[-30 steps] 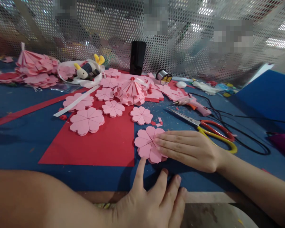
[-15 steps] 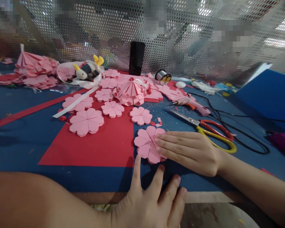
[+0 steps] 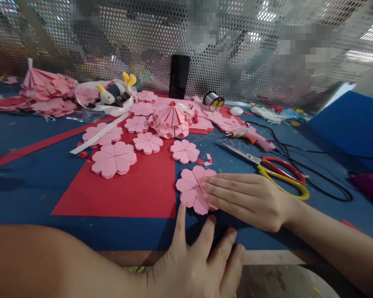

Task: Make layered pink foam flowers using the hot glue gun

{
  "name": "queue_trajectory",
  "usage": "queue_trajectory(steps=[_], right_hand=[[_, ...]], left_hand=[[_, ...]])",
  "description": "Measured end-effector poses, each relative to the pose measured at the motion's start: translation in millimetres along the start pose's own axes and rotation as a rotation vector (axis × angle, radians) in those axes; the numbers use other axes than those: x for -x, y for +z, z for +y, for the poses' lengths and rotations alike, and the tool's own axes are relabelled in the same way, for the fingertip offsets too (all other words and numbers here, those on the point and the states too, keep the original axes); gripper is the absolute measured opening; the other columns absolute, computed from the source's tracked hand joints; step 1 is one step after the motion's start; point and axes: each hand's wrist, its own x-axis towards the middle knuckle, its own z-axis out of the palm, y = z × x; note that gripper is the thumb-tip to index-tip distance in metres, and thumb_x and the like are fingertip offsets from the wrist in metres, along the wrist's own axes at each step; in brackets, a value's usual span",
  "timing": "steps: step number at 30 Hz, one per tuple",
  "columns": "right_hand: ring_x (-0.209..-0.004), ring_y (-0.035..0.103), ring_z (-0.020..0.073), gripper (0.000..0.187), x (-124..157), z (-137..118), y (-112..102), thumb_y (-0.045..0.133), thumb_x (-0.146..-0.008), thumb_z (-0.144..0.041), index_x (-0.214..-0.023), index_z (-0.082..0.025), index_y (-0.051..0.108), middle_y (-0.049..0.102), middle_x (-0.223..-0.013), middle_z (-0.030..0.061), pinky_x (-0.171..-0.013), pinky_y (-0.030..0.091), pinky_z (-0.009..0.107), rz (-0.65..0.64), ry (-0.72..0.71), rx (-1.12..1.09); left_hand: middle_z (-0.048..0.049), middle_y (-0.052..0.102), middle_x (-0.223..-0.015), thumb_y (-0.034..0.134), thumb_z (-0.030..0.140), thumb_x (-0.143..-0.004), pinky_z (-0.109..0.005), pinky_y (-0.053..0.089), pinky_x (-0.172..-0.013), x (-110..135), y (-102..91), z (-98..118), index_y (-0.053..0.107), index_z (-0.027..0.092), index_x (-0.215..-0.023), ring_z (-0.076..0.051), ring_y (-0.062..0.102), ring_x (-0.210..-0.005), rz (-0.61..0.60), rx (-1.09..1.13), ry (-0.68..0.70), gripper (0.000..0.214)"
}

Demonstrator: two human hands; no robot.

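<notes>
A pink folded-paper flower (image 3: 191,188) with layered petals lies on the blue table close to the front edge. My right hand (image 3: 248,198) rests flat over its right side, fingers straight and side by side, hiding those petals. At the table edge, my left hand (image 3: 202,256) has its fingers spread; one fingertip meets the flower's lower left rim. Several more pink paper flowers (image 3: 114,159) lie to the left, some on a red paper sheet (image 3: 127,194). Just beyond my right hand are scissors (image 3: 264,163) with red and yellow handles.
A pink glue gun (image 3: 251,136) and its black cord lie at the right. Behind stand a pleated pink paper ornament (image 3: 171,120), a thread spool (image 3: 214,101) and an upright black phone (image 3: 179,76). A perforated metal panel (image 3: 136,41) borders the back; a blue board (image 3: 351,128) leans right.
Hardly anything differs. The whole view has shifted very slightly, and both hands keep their places at the flower.
</notes>
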Motion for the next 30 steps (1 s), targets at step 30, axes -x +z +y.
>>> queue_trajectory(steps=[30], right_hand=[[-0.136, 0.047, 0.0259, 0.031, 9.3, 8.7, 13.6, 0.064, -0.088, -0.020, -0.118, -0.011, 0.066, 0.065, -0.127, 0.0179, -0.106, 0.048, 0.045, 0.091, 0.103, -0.139]], left_hand=[[-0.0123, 0.062, -0.135, 0.052, 0.033, -0.097, -0.081, 0.024, -0.102, 1.1, -0.6, 0.0, 0.065, 0.021, -0.127, -0.035, 0.063, -0.110, -0.045, 0.008, 0.015, 0.034]])
